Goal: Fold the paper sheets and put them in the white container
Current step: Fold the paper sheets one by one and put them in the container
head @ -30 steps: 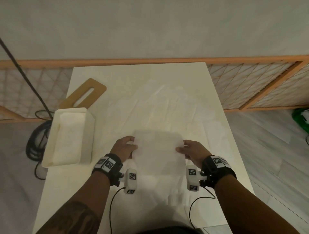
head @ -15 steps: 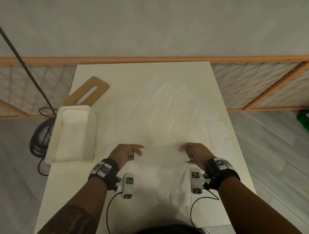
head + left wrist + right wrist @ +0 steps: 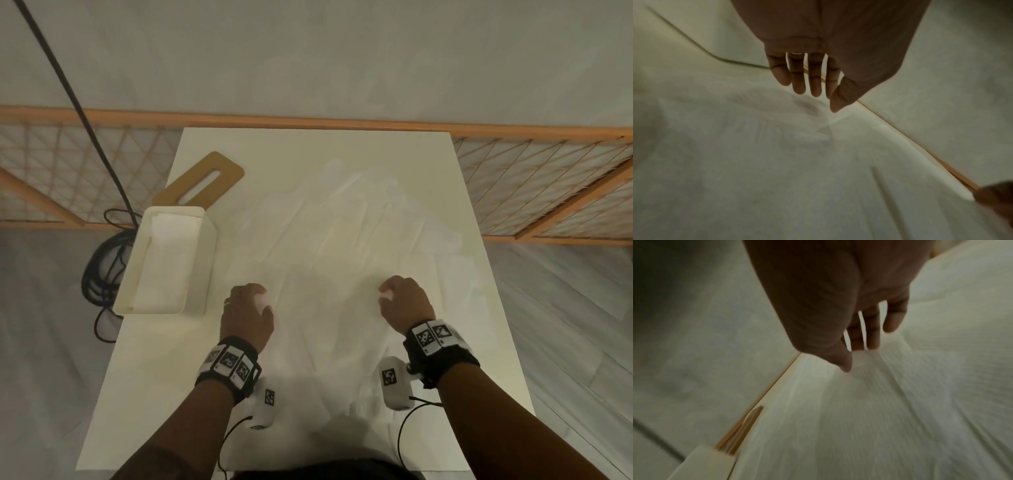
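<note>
Both hands pinched the far corners of the thin white paper sheet (image 3: 329,329) lying on the pale counter (image 3: 154,394) between them: left hand (image 3: 247,317), right hand (image 3: 406,303). Matching the edges evenly before creasing would serve best; the white rectangular container (image 3: 205,267) stood just left of the left hand.

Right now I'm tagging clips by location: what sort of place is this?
Probably an indoor workspace set up for recording: a white table by a plain wall, wooden lattice fencing, grey plank flooring.

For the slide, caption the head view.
Both hands, left hand and right hand, pinch a paper sheet on the table beside the white container.
</note>
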Motion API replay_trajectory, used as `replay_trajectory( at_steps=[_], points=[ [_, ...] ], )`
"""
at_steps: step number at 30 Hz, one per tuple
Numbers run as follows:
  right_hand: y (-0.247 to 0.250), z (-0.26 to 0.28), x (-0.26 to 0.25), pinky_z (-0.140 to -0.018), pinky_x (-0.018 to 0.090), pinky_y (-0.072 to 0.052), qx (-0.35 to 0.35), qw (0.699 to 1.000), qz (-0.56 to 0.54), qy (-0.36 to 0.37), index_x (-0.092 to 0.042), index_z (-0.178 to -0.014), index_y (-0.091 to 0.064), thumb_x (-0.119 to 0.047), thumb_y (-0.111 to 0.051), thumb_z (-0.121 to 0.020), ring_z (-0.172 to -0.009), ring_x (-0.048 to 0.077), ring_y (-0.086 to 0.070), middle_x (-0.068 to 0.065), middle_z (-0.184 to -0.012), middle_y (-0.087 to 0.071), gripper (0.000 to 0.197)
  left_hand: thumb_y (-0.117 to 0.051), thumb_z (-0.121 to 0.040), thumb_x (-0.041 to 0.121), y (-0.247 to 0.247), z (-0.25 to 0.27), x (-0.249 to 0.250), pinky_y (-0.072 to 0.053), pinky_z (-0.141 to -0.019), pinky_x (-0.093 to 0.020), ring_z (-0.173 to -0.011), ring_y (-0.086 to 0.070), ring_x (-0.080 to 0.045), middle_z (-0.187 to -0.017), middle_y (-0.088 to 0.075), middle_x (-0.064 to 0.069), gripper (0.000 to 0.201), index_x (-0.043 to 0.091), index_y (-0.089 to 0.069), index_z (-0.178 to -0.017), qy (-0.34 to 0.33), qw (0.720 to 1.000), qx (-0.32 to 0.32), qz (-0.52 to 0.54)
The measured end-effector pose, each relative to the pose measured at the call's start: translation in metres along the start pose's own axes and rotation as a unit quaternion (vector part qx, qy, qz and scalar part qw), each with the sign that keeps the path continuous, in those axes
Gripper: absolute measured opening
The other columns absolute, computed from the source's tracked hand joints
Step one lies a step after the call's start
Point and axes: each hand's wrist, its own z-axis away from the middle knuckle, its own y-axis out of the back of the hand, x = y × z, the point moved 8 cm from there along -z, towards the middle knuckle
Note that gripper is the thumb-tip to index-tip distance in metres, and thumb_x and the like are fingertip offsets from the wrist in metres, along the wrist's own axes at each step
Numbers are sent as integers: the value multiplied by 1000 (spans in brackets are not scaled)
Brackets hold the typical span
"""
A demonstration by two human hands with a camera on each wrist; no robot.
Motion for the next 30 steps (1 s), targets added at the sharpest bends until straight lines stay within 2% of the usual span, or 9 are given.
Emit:
replay_trajectory(
  at_steps=[2,4,7,10,13,20,24,27,30],
  points=[
    [2,2,-29,-93,38,-49,46,998,17,50,-26,-110,-60,-26,-61,-95,-105,16,-53,-7,-108,-50,15,-68,-88,21,7,5,-8,-46,-95,-41,-113,-51,-28,-128,-50,-4,42,22,-53,-127,24,999,16,-39],
    [-12,1,-65,-91,34,-49,22,993,-9,119,-24,-110,-60,-26,-60,-95,-104,16,-57,-7,-109,-56,15,-68,-89,28,9,8,-16,-46,-95,-41,-112,-53,-27,-125,-53,-3,40,23,-53,-126,39,997,9,-59],
    [-44,3,-105,-93,33,-49,-61,984,27,168,-24,-114,-60,-31,-65,-94,-107,16,-58,-5,-112,-59,23,-64,-92,42,1,15,-19,-46,-94,-39,-106,-55,-21,-117,-59,4,30,27,-57,-117,2,993,-50,-109],
    [-58,6,-127,-98,36,-46,-61,972,102,205,-28,-112,-63,-36,-70,-91,-111,16,-54,-6,-115,-57,24,-66,-89,51,-10,25,-16,-43,-96,-36,-109,-53,-17,-116,-57,9,39,31,-54,-120,-46,979,-123,-158],
    [-75,20,-141,-103,35,-38,-90,944,168,269,-35,-116,-62,-40,-71,-90,-118,15,-49,-9,-120,-55,28,-72,-85,49,-13,27,-18,-41,-99,-35,-113,-51,-16,-115,-58,12,44,33,-53,-121,-44,976,-145,-159],
    [-108,53,-162,-109,43,-27,-155,884,218,383,-36,-135,-55,-43,-69,-90,-135,16,-35,-8,-141,-49,48,-60,-95,36,-9,22,1,-38,-102,-36,-114,-53,-17,-112,-65,12,16,33,-62,-110,-93,967,-167,-170],
    [-101,44,-163,-107,38,-25,-138,907,197,346,-30,-133,-57,-38,-61,-97,-126,16,-50,-8,-130,-61,37,-69,-90,37,13,11,15,-44,-95,-39,-98,-56,-13,-96,-64,19,16,37,-62,-104,-122,985,-111,-52],
    [-74,24,-152,-102,31,-33,-127,950,73,275,-26,-123,-65,-40,-61,-96,-114,17,-58,-7,-121,-67,31,-80,-81,44,42,0,10,-45,-90,-34,-99,-53,-11,-107,-58,16,48,35,-55,-121,-85,991,-17,103],
    [-30,-1,-132,-75,18,-45,-61,972,-144,175,-17,-104,-70,-32,-69,-93,-89,16,-64,-5,-96,-70,18,-80,-67,67,49,-14,-8,-42,-92,-28,-109,-55,-14,-123,-57,6,83,27,-50,-133,33,973,-28,228]
  ],
)
